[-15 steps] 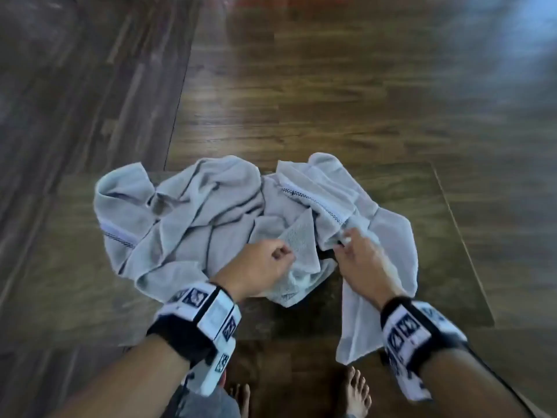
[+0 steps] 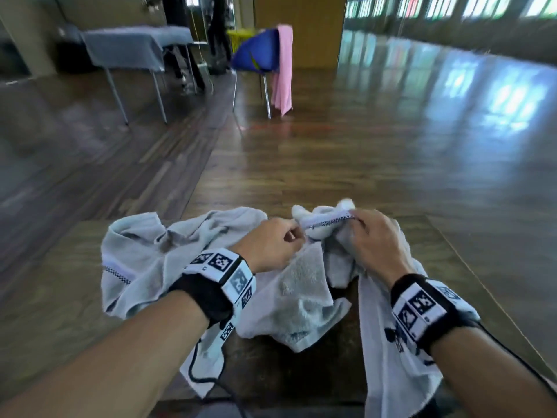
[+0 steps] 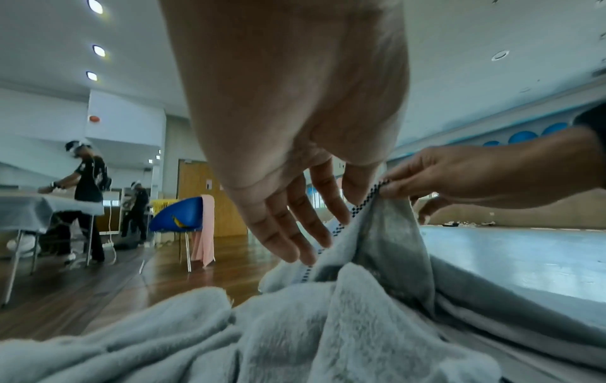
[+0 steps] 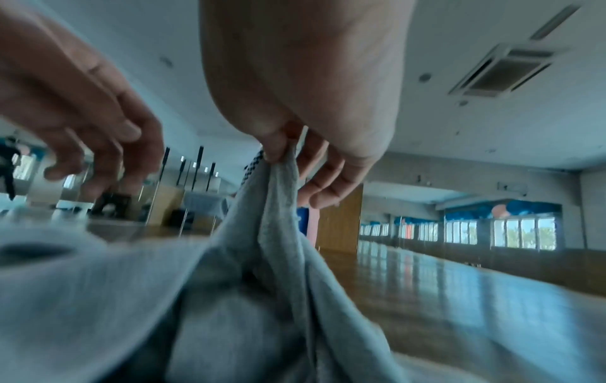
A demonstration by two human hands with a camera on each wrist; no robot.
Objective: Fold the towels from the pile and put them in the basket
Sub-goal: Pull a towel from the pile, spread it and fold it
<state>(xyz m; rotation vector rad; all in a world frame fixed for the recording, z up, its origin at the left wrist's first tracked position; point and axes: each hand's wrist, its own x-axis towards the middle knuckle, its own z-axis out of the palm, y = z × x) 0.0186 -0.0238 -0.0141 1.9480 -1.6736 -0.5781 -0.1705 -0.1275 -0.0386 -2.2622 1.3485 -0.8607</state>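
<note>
A pile of grey towels lies crumpled on a wooden table. My left hand and right hand are raised just above the pile, close together. Between them runs a short stretch of one towel's hem, white with a dark checkered stripe. The right thumb and forefinger pinch that hem, and the towel hangs down from it. In the left wrist view the left fingers lie along the striped hem, which passes between thumb and forefinger. One towel end hangs over the table's near edge.
Across the wooden floor stands a blue chair with a pink cloth draped on it. A yellow basket-like thing is behind it. A grey-covered table is at the far left, with people working beside it.
Both hands have risen off the pile with the striped hem held between them. The head view has tilted up, so the room beyond the table now shows.
</note>
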